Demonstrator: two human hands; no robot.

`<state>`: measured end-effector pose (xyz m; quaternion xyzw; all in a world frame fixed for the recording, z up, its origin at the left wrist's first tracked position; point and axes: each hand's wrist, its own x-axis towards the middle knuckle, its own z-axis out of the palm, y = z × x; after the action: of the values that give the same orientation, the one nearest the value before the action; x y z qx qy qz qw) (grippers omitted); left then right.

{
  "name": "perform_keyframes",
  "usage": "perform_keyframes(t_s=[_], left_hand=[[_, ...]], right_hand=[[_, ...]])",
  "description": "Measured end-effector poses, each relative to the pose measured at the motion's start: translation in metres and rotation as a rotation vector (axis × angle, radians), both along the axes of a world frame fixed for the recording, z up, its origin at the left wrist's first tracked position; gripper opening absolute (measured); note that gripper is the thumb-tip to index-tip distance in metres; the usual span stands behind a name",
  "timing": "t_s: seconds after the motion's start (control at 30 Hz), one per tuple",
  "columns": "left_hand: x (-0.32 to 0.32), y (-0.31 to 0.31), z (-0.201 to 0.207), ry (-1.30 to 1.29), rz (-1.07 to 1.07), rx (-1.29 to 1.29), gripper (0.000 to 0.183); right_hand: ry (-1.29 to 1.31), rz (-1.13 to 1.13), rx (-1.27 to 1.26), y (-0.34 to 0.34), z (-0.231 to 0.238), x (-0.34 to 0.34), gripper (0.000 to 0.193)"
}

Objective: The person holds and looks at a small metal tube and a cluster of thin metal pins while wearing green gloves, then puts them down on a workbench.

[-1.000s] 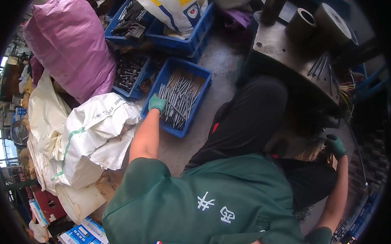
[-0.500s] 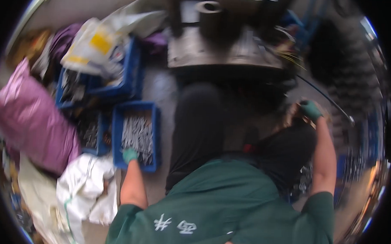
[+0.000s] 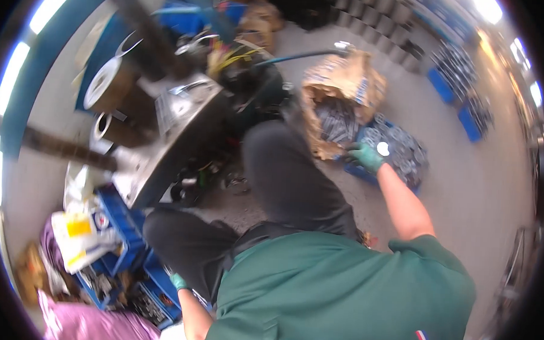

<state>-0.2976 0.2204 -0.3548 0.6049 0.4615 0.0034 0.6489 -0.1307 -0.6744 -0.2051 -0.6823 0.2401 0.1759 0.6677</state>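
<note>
My right hand (image 3: 366, 156), in a green glove with dark fingertips, reaches over the edge of a blue crate heaped with grey metal pieces (image 3: 398, 151). Its fingers look stretched out toward the mouth of a torn brown paper sack (image 3: 347, 83), with nothing visible in them. Inside the sack lies a pile of grey metal parts (image 3: 336, 121). My left hand (image 3: 178, 281), gloved in green too, is low on the left beside my knee, at a blue bin (image 3: 160, 274). My leg and blur hide its fingers and whatever they touch.
A machine table (image 3: 184, 116) with metal cylinders (image 3: 122, 87) and dark posts stands at the left. Blue bins, a white-and-yellow bag (image 3: 84, 235) and a pink sack (image 3: 93, 325) crowd the lower left. More blue crates of parts (image 3: 455, 68) sit far right; a rod (image 3: 300, 56) juts above the sack.
The view has swung to the right, bringing the paper sack and crate of metal pieces into sight. My right hand now lies over the crate's edge; my left stays low by the bins.
</note>
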Motion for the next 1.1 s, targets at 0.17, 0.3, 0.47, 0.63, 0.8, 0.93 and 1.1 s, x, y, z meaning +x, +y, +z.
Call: perform_keyframes(t_s=[0.17,0.3,0.47,0.63,0.8,0.93,1.1], left_hand=[[0.109,0.045,0.090,-0.098,-0.191,0.161,0.032],[0.188,0.111,0.220,-0.315,-0.193,0.463,0.029],[0.285,0.017,0.307,-0.356,0.012,0.379,0.038],[0.285,0.009,0.282,-0.162,-0.447,1.067,0.034],[0.287,0.003,0.257,-0.237,-0.220,0.624,0.019],[0.266,0.018,0.257,-0.221,-0.081,0.477,0.021],[0.258,0.010,0.253,-0.193,-0.111,0.424,0.022]], right_hand=[[0.089,-0.528,0.165,-0.017,-0.063,-0.047,0.035],[0.043,-0.607,0.229,0.005,-0.105,-0.032,0.033],[-0.176,-0.455,-0.028,0.024,-0.099,0.018,0.031],[-0.434,0.346,-1.106,0.019,-0.083,0.119,0.031],[-0.470,1.179,-1.504,-0.011,-0.100,0.163,0.023],[-0.589,1.470,-1.562,-0.009,-0.112,0.179,0.025],[-0.560,1.475,-1.641,-0.018,-0.161,0.176,0.020]])
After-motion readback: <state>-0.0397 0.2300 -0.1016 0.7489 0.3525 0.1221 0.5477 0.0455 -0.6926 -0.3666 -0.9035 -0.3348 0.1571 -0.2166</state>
